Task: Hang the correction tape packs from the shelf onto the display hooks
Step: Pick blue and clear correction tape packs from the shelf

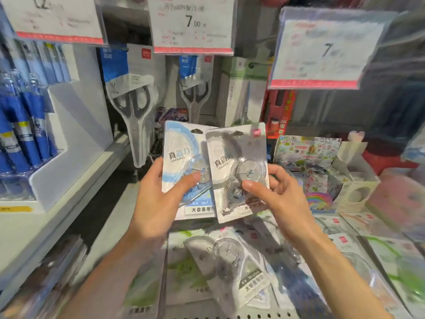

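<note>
Head view: two correction tape packs up in front of me, about centre frame. My left hand (158, 201) pinches the blue pack (181, 157), thumb across its face, fingers behind. My right hand (276, 192) pinches the grey pack (239, 171) the same way, thumb on the clear blister; the grey pack overlaps the blue one's right edge. More packs (230, 261) lie loose on the shelf at 6 o'clock.

Handling, my guess: light card backing, stiff enough to hold flat but easily creased; the plastic blister looks slick and bulges, so the thumb may skid. Better to grip the card's lower half, keeping the hang slot at 12 o'clock clear for the hook. Hooks sit at 12 o'clock behind the price tags (193, 24), carrying scissors packs (133, 95); I can't make out a free one.
</note>
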Tool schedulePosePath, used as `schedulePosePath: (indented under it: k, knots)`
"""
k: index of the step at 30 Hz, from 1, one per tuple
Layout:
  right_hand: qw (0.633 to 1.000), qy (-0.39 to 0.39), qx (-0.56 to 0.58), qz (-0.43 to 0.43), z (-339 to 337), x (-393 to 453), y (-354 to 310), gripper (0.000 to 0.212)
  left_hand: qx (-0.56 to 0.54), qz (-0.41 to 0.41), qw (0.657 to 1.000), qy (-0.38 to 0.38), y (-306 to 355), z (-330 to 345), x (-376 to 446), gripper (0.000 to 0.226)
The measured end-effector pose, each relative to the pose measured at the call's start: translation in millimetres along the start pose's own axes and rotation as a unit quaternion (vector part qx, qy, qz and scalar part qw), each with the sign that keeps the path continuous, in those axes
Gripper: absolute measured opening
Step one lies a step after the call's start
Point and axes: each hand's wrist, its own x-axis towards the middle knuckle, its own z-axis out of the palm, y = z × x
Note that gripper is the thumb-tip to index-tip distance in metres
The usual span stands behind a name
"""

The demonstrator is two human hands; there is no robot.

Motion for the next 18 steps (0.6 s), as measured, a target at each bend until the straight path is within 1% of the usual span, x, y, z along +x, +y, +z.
schedulePosePath:
  k: [3,7,11,15,18]
  knots:
    - [0.999,0.021,0.006,-0.039,-37,-5,-12,0.056,0.033,0.036,0.999,-0.016,8,32,-8,0.032]
    - [0.996,0.037,-0.007,-0.086,-94,-13,-23,0.053,0.083,0.09,0.992,-0.009,12,83,-20,0.031]
    - [0.992,0.035,-0.035,-0.119,-154,-18,-36,0.044,0.097,0.121,0.988,0.002,15,140,-33,0.036]
    - [0.988,0.05,-0.042,-0.14,-203,-19,-50,0.048,0.103,0.142,0.985,0.003,21,190,-40,0.037]
    - [0.985,0.053,-0.041,-0.157,-230,-18,-59,0.037,0.105,0.156,0.982,0.004,28,218,-44,0.037]
